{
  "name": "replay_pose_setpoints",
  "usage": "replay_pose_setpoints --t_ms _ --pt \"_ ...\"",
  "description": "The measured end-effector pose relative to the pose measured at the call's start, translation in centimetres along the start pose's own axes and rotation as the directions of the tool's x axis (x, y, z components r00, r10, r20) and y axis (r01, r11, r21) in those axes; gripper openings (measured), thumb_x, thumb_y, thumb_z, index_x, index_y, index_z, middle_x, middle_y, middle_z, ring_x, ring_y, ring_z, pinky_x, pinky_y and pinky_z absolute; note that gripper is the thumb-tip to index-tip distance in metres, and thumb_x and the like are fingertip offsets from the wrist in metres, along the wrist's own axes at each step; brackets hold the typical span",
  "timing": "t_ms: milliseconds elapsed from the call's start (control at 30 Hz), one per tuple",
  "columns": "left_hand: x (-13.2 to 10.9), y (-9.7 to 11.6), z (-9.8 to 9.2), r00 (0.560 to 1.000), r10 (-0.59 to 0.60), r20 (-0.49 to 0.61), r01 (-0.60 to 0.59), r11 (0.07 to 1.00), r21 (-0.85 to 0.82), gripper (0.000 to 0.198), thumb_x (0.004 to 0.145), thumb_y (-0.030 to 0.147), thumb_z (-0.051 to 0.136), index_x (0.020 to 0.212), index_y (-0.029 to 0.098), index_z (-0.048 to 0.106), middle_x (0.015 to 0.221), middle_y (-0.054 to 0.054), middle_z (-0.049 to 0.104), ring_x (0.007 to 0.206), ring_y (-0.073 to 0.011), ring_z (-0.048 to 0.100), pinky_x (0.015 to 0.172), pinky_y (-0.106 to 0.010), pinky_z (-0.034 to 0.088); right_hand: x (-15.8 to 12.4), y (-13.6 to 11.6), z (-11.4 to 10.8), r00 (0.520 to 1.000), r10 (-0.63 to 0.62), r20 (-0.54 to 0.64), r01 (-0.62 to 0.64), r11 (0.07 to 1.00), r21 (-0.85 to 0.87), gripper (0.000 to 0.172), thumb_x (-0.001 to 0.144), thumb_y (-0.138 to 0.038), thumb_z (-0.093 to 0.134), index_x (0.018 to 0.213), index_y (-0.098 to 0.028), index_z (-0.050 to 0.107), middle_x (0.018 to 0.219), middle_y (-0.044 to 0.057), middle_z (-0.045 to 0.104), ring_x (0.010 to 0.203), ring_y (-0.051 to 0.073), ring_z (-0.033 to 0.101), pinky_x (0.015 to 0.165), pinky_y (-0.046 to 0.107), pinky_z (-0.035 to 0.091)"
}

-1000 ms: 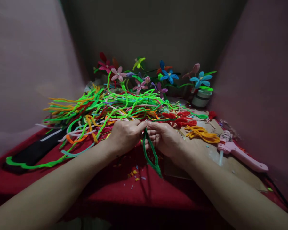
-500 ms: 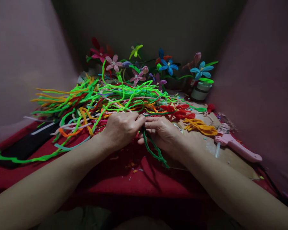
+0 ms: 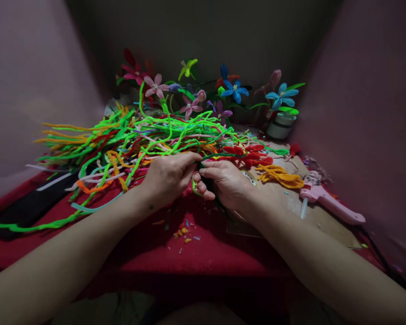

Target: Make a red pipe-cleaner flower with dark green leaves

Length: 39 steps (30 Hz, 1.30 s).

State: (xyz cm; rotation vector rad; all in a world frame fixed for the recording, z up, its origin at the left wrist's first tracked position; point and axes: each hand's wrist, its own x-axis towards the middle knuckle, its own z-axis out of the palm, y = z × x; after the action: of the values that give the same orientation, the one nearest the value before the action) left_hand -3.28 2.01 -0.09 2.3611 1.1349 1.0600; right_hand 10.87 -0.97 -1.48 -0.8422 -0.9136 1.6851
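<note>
My left hand (image 3: 167, 177) and my right hand (image 3: 225, 184) meet fingertip to fingertip at the middle of a red cloth-covered table (image 3: 196, 253). Both are closed on a dark green pipe cleaner (image 3: 219, 156), most of which is now tucked under my right palm. Just beyond my hands lies a big tangle of pipe cleaners (image 3: 138, 140), mostly bright green and orange.
Finished pipe-cleaner flowers (image 3: 235, 90) stand along the back wall beside a white jar (image 3: 280, 126). Red petal pieces (image 3: 253, 155) and orange pieces (image 3: 282, 176) lie on a cardboard sheet (image 3: 311, 212). A pink glue gun (image 3: 328, 204) rests at the right, and a black flat object (image 3: 30, 205) at the left.
The dark green pipe cleaner's hanging loop, seen below my hands earlier, has been drawn up under my right hand. The view has tilted slightly, shifting everything lower and left.
</note>
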Motion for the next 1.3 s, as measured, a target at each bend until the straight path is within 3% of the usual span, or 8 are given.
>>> replay_pose_setpoints --t_ms 200,433,633,833,900,1033,1200,1300 --pt "0.9 0.0 -0.9 0.935 -0.252 0.250 0.326 0.889 -0.323 0.012 0.072 0.021 0.058 0.077 0.014 0.066 0.053 0.001 0.059 0.044 -0.0071 0.048 0.043 -0.017 0.034 0.1 0.0 -0.2 0.997 -0.009 0.072 0.012 0.999 -0.049 0.013 0.072 -0.002 0.046 0.070 -0.009 0.057 0.060 0.003 0.058 0.042 0.008 0.051 0.033 0.017 0.037" --pt "1.0 -0.1 -1.0 0.886 -0.333 0.323 0.437 0.834 -0.338 0.009 0.072 0.021 0.058 0.075 0.015 0.063 0.048 0.003 0.055 0.037 -0.0059 0.042 0.036 -0.016 0.029 -0.1 -0.6 -0.1 0.988 0.125 0.086 -0.118 0.989 -0.088 0.020 0.079 0.000 0.037 0.073 -0.010 0.052 0.060 0.006 0.062 0.045 0.013 0.057 0.041 0.027 0.050" --pt "1.1 0.9 -0.8 0.947 -0.313 0.069 0.321 0.917 -0.236 0.007 0.069 0.012 0.057 0.067 0.013 0.064 0.048 0.003 0.054 0.041 -0.0052 0.041 0.039 -0.015 0.030 -0.3 -0.7 -0.2 0.991 0.126 0.054 -0.120 0.987 -0.110 0.017 0.079 -0.007 0.045 0.064 -0.016 0.043 0.050 -0.004 0.047 0.032 0.003 0.032 0.030 0.014 0.016" --pt "0.9 0.5 -1.2 0.905 -0.308 0.292 0.420 0.749 -0.512 0.008 0.072 0.020 0.061 0.078 0.015 0.060 0.049 0.003 0.054 0.036 -0.0068 0.044 0.036 -0.017 0.031 -0.5 -0.6 -0.2 0.999 -0.040 0.025 0.044 0.978 -0.202 0.024 0.084 -0.032 0.050 0.065 -0.018 0.048 0.041 -0.010 0.032 0.033 0.004 0.017 0.034 0.019 0.011" --pt "1.0 0.3 -1.5 0.886 -0.292 0.360 0.459 0.665 -0.589 0.012 0.072 0.019 0.060 0.083 0.015 0.058 0.053 0.002 0.057 0.037 -0.0080 0.047 0.038 -0.018 0.035 -0.4 -0.6 -0.2 0.990 -0.143 0.006 0.136 0.931 -0.338 0.023 0.083 -0.030 0.053 0.065 -0.016 0.054 0.040 -0.010 0.029 0.034 0.004 0.018 0.035 0.020 0.013" --pt "1.1 -0.2 -1.9 0.844 -0.230 0.484 0.522 0.559 -0.644 0.012 0.075 0.020 0.059 0.085 0.013 0.058 0.059 -0.002 0.061 0.041 -0.0089 0.053 0.040 -0.018 0.040 -0.4 -0.4 -0.1 0.932 -0.363 -0.006 0.286 0.744 -0.604 0.024 0.081 -0.027 0.054 0.063 -0.014 0.062 0.046 -0.006 0.042 0.041 0.005 0.031 0.042 0.020 0.023" --pt "0.7 0.2 -1.5 0.847 -0.219 0.485 0.496 0.656 -0.569 0.015 0.079 0.030 0.058 0.084 0.016 0.058 0.049 0.002 0.056 0.034 -0.0087 0.049 0.033 -0.017 0.036 -0.7 0.1 0.2 0.858 -0.502 0.113 0.410 0.536 -0.738 0.024 0.082 -0.016 0.051 0.064 -0.015 0.067 0.057 -0.002 0.057 0.055 0.008 0.047 0.057 0.021 0.035" --pt "0.4 1.0 -1.3 0.891 -0.244 0.384 0.426 0.741 -0.518 0.011 0.080 0.027 0.056 0.079 0.016 0.057 0.046 0.004 0.053 0.033 -0.0076 0.046 0.032 -0.016 0.034 -1.0 0.2 0.6 0.851 -0.510 0.123 0.401 0.481 -0.780 0.025 0.082 -0.017 0.052 0.064 -0.015 0.068 0.055 -0.002 0.058 0.054 0.009 0.048 0.057 0.022 0.035"
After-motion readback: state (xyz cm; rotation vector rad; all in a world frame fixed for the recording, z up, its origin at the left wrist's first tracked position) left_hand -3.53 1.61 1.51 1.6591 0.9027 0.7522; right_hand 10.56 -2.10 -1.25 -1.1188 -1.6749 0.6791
